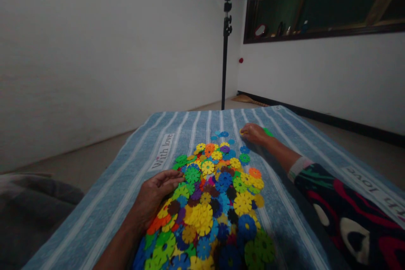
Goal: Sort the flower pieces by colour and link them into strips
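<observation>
Your heap of multicoloured, notched, flower-shaped plastic discs sits on the blue-and-white striped cloth, cut off at the bottom of view. Your left hand rests along its left side, probably steadying it; can't tell if those fingertips grip anything. Past the far right, your right hand pinches a small yellow piece, mostly finger-covered, and a bright green piece is half hidden behind that hand.
</observation>
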The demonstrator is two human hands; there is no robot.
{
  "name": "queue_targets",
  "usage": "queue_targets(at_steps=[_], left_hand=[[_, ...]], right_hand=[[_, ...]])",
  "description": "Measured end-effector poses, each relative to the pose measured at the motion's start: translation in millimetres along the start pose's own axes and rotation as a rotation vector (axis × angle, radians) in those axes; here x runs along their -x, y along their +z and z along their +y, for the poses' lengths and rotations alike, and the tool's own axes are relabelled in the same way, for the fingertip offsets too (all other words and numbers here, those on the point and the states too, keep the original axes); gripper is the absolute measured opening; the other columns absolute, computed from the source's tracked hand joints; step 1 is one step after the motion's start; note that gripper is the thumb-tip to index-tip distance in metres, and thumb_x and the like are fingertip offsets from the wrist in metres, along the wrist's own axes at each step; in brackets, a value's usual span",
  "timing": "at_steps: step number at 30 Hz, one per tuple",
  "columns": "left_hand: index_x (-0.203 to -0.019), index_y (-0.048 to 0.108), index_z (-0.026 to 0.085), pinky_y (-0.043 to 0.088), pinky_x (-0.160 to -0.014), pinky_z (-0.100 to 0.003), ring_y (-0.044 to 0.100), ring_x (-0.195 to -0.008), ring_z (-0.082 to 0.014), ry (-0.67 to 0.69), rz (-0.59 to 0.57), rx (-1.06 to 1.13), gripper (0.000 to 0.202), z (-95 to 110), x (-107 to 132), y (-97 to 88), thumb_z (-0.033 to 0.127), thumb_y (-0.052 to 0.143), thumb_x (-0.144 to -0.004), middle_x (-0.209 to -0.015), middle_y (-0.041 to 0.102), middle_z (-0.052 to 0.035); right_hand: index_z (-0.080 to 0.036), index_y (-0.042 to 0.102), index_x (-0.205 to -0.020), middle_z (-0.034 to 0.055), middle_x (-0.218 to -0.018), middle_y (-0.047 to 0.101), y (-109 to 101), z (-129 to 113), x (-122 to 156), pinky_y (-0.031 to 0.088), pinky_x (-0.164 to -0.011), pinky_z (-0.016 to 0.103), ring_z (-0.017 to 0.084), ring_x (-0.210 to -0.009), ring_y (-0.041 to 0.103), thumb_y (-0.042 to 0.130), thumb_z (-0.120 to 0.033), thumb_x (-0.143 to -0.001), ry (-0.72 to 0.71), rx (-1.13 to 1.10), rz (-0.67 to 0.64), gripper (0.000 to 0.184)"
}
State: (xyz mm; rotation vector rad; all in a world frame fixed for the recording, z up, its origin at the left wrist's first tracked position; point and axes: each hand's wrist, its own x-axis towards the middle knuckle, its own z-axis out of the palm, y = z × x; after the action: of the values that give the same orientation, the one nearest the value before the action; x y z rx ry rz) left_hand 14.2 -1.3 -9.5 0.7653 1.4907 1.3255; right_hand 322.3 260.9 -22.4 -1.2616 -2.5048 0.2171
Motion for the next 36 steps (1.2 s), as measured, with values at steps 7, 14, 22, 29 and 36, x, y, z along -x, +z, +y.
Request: queue_targets(at_steps=[7, 14, 22, 29, 36], left_hand=[[-0.084, 0.071, 0.016, 0.058, -0.076, -0.029, 0.071, -0.095, -0.0277, 0.012, 0.011, -0.021, 0.039, 4, 2, 2.6, 0.028, 0.084, -0.049, -0.090, 0.078, -0.0107], [-0.085, 0.070, 0.016, 0.059, -0.075, -0.030, 0.072, -0.094, -0.0278, 0.037, -0.007, -0.023, 0.035, 1, 0, -0.6, 0.027, 0.083, -0.053, -0.089, 0.078, -0.0111], [-0.086, 0.070, 0.016, 0.058, -0.077, -0.027, 0.072, -0.094, -0.0251, 0.013, -0.034, 0.047, 0.037, -3, -5, -4.3, 0.024, 0.085, -0.053, -0.092, 0.078, -0.0101], [-0.085, 0.070, 0.016, 0.059, -0.075, -0.029, 0.071, -0.095, -0.0281, 0.025, -0.022, 0.022, 0.039, -1, -2, -2.4, 0.028, 0.086, -0.052, -0.090, 0.078, -0.0116], [-0.088, 0.070, 0.015, 0.058, -0.077, -0.028, 0.072, -0.094, -0.0265, 0.014, -0.030, 0.019, 0.042, -7, -9, -6.3, 0.029, 0.086, -0.052, -0.090, 0.078, -0.0112]], right_hand=[[-0.018, 0.075, -0.082, 0.0064, -0.093, 0.069, 0, -59, 38, 0.044, -0.077, 0.025, 0.019, -0.089, 0.062, 0.067, -0.034, -0.077, -0.242, -0.076, -0.131, 0.018], [-0.015, 0.070, -0.069, 0.0122, -0.089, 0.066, 7, -86, 63, 0.042, -0.071, 0.029, 0.025, -0.091, 0.059, 0.068, -0.045, -0.076, -0.125, 0.111, -0.148, 0.030], [-0.015, 0.070, -0.070, 0.0054, -0.084, 0.068, 5, -74, 63, 0.044, -0.075, 0.025, 0.018, -0.084, 0.061, 0.062, -0.021, -0.077, -0.113, -0.193, -0.082, 0.012], [-0.015, 0.075, -0.077, 0.0068, -0.086, 0.072, -22, 1, 43, 0.046, -0.076, 0.027, 0.019, -0.083, 0.064, 0.057, -0.017, -0.077, 0.104, -0.120, 0.057, 0.018], [-0.015, 0.076, -0.074, 0.0046, -0.077, 0.072, -23, 37, 34, 0.043, -0.071, 0.022, 0.017, -0.079, 0.063, 0.057, -0.015, -0.075, 0.105, 0.018, 0.005, 0.019]])
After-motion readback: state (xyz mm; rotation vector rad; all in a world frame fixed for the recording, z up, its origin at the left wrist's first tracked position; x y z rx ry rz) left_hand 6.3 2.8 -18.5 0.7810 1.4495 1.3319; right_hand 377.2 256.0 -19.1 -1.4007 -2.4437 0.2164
